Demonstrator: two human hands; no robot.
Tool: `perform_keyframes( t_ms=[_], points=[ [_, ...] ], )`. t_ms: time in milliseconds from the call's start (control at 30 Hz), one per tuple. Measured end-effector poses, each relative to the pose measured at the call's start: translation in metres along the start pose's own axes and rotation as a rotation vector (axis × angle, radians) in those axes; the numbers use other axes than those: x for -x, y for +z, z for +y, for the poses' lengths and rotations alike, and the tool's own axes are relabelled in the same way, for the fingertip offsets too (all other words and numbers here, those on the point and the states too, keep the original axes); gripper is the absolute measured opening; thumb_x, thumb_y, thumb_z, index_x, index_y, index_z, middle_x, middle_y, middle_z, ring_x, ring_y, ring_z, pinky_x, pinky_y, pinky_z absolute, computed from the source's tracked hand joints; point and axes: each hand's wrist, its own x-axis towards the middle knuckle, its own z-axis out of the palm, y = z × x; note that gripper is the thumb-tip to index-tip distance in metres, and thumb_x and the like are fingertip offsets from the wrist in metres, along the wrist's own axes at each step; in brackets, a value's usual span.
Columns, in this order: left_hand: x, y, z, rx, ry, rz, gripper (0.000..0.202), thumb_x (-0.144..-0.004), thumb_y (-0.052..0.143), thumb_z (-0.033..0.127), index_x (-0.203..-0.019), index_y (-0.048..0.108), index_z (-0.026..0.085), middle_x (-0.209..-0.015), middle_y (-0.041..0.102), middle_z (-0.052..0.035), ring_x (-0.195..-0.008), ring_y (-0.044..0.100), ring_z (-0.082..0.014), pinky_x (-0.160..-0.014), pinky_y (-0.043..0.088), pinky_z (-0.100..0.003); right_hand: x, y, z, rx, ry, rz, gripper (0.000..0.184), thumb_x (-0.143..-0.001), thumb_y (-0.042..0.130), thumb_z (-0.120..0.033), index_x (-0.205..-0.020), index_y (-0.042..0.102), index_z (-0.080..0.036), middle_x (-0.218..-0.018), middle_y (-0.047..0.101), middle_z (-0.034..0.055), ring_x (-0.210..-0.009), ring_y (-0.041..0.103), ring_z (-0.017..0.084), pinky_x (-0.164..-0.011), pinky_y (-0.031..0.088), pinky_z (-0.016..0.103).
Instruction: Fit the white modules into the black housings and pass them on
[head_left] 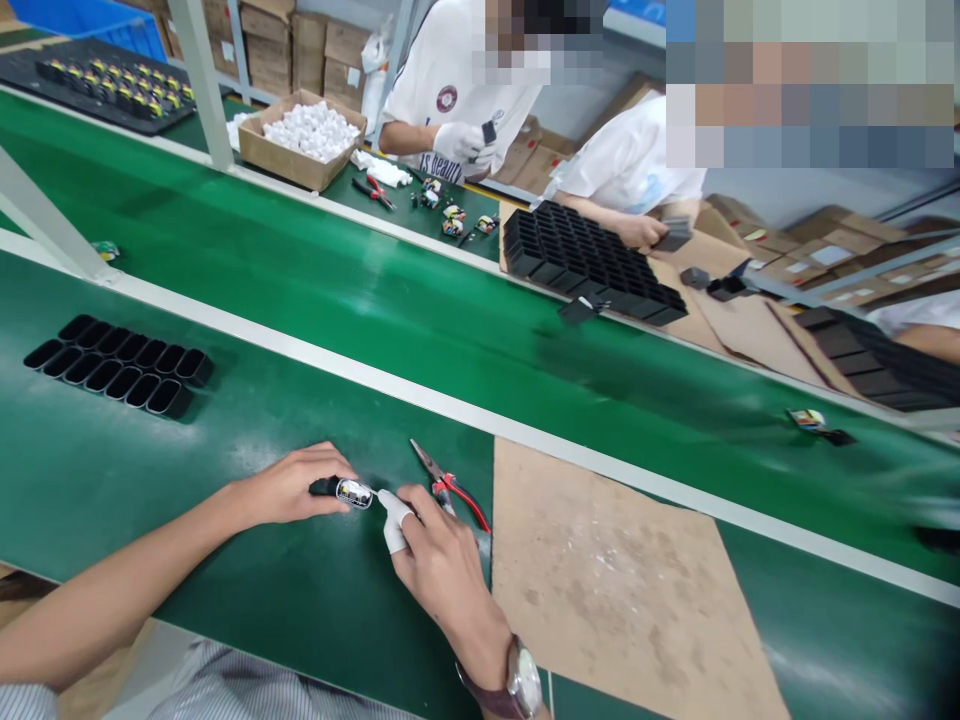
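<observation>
My left hand (307,485) grips a small black plastic casing (324,487), its open end turned to the right. Inside that opening a circuit board (354,493) with white and yellow parts shows. White finger covers sit on the thumb and a finger of my right hand (431,550). Those fingertips are closed together right beside the casing's open end; whatever is between them is too small to make out. Just beyond my right hand lie long-nose pliers (450,483) with red handles, partly hidden by the hand.
Two rows of black casings (112,365) stand on the green bench at left. A cardboard sheet (600,570) lies at right. Across the green conveyor belt (360,270), co-workers handle parts near a box of white pieces (300,140) and a block of black casings (592,265).
</observation>
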Motion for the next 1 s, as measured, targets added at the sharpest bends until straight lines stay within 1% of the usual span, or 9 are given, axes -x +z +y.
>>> perform_keyframes(
  t_ms=[167,400,500,600,667,767,833,1000],
  points=[
    [0.000,0.000,-0.001,0.000,0.000,-0.010,0.030,-0.095,0.076,0.033,-0.121,0.071,0.018,-0.109,0.075,-0.0112,-0.103,0.067,-0.0239,-0.091,0.056,-0.037,-0.003,0.004,-0.001,-0.010,-0.001,-0.001,0.027,-0.089,0.048,-0.001,-0.088,0.067,-0.019,-0.109,0.070,0.0082,-0.068,0.062,0.017,-0.059,0.047,0.032],
    [0.000,0.001,-0.001,-0.001,0.027,0.005,0.030,-0.097,0.074,0.034,-0.122,0.071,0.018,-0.109,0.075,-0.0121,-0.102,0.068,-0.0241,-0.090,0.057,-0.037,-0.015,0.008,0.005,-0.107,-0.091,-0.007,0.021,-0.091,0.053,-0.002,-0.093,0.067,-0.017,-0.108,0.068,0.0092,-0.074,0.064,0.017,-0.061,0.049,0.029],
    [0.000,0.000,0.000,-0.002,0.025,0.008,0.029,-0.097,0.074,0.032,-0.122,0.070,0.018,-0.108,0.075,-0.0114,-0.101,0.068,-0.0237,-0.090,0.057,-0.036,-0.019,0.005,0.006,-0.097,-0.140,-0.035,0.019,-0.089,0.056,-0.001,-0.086,0.065,-0.018,-0.106,0.067,0.0094,-0.079,0.065,0.018,-0.062,0.050,0.030],
    [0.000,0.000,0.002,-0.008,0.024,0.012,0.028,-0.097,0.074,0.031,-0.121,0.070,0.018,-0.106,0.075,-0.0107,-0.100,0.068,-0.0237,-0.089,0.057,-0.036,-0.022,-0.001,0.006,-0.026,-0.164,-0.097,0.023,-0.087,0.053,0.000,-0.078,0.062,-0.020,-0.104,0.067,0.0084,-0.079,0.064,0.019,-0.062,0.049,0.032],
    [-0.001,0.000,0.002,-0.006,0.019,0.014,0.028,-0.097,0.074,0.031,-0.121,0.070,0.018,-0.106,0.075,-0.0106,-0.100,0.068,-0.0236,-0.088,0.056,-0.036,-0.022,-0.006,0.007,-0.004,-0.164,-0.106,0.025,-0.088,0.052,0.000,-0.078,0.063,-0.020,-0.105,0.068,0.0082,-0.080,0.063,0.019,-0.062,0.049,0.032],
    [-0.001,-0.001,0.001,-0.006,0.010,0.008,0.027,-0.096,0.075,0.032,-0.119,0.070,0.018,-0.107,0.075,-0.0102,-0.100,0.067,-0.0234,-0.088,0.056,-0.035,-0.018,-0.009,0.007,-0.050,-0.146,-0.059,0.023,-0.091,0.051,-0.002,-0.088,0.067,-0.018,-0.106,0.068,0.0089,-0.082,0.064,0.019,-0.065,0.050,0.032],
    [0.000,-0.001,0.001,-0.008,0.009,0.001,0.027,-0.096,0.075,0.032,-0.118,0.070,0.018,-0.107,0.075,-0.0099,-0.100,0.067,-0.0233,-0.088,0.056,-0.035,-0.015,-0.008,0.007,-0.083,-0.136,-0.037,0.023,-0.093,0.051,-0.002,-0.093,0.068,-0.017,-0.107,0.067,0.0093,-0.082,0.064,0.019,-0.066,0.050,0.032],
    [0.001,0.000,0.000,-0.012,-0.006,-0.001,0.027,-0.096,0.075,0.032,-0.118,0.069,0.019,-0.108,0.074,-0.0095,-0.101,0.067,-0.0233,-0.087,0.056,-0.035,-0.017,0.000,0.005,-0.102,-0.112,-0.043,0.024,-0.094,0.048,-0.002,-0.092,0.068,-0.017,-0.107,0.068,0.0098,-0.080,0.065,0.019,-0.062,0.049,0.031]
  ],
)
